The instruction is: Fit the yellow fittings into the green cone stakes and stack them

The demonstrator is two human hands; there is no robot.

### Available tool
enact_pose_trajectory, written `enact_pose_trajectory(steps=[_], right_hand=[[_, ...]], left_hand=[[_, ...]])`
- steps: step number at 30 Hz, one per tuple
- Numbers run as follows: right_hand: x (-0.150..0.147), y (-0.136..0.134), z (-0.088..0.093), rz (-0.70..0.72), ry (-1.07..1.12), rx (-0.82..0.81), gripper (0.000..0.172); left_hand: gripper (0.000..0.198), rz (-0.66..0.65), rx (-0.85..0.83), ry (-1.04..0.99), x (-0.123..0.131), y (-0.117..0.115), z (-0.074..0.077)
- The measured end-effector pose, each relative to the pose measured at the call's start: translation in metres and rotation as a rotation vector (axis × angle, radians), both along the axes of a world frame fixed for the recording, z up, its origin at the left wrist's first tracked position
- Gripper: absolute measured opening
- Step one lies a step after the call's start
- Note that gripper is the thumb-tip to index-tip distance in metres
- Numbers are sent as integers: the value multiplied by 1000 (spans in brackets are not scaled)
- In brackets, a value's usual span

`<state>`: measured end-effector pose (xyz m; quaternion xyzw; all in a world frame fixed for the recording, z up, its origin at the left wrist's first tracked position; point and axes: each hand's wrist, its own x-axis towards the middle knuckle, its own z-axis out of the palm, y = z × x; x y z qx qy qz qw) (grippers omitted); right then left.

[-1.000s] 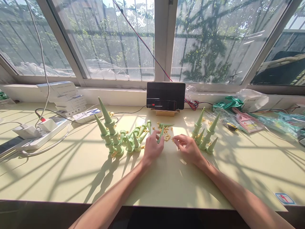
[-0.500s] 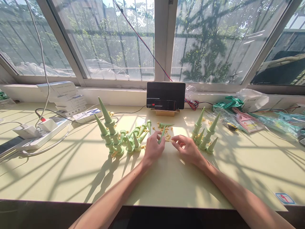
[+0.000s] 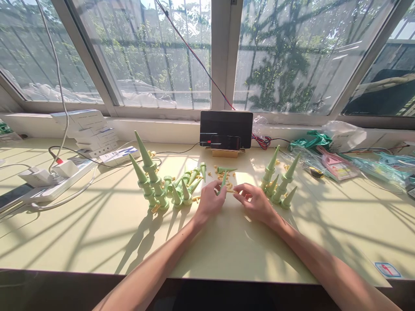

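Gripping a green spike [image 3: 223,179], the left hand [image 3: 209,202] is clasping its lower part between thumb and fingers, the point tilting upward above the worktop [image 3: 207,246]. The right hand [image 3: 256,201] is facing it closely, thumb and forefinger seemingly pinching a slim yellow piece [image 3: 230,191] — whether that piece is touching the spike, I cannot tell.

Working well here probably means supporting the spike steadily near its base, pinching the yellow piece lightly and keeping it straight, and not letting knuckles sweep through the loose yellow bits [image 3: 229,185] lying just beyond. Green assemblies are standing on either side, at the left [image 3: 145,160] and right [image 3: 288,175], so the elbows should be staying low and narrow.

As for containers, white boxes [image 3: 90,129] are stacking up at the left, seemingly closed and hiding their contents. A pink packet [image 3: 335,164] is lying among clear plastic at the right — its contents are remaining unreadable.
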<state>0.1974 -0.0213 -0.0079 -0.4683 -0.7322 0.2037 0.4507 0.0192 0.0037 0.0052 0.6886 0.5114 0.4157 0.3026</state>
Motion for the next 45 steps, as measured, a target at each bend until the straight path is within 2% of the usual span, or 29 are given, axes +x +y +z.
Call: enact_pose_trajectory(steps=[10, 21, 37, 45], right_hand=[[3, 4, -5, 7, 38, -27, 13], [3, 4, -3, -4, 80, -72, 12], [3, 3, -2, 3, 65, -37, 11], [4, 3, -3, 10, 44, -30, 14]], left_hand=[[23, -49, -41, -107, 1, -1, 4], [22, -65, 5, -112, 2, -4, 7], [19, -89, 26, -94, 0, -4, 4], [24, -104, 27, -72, 1, -2, 2]])
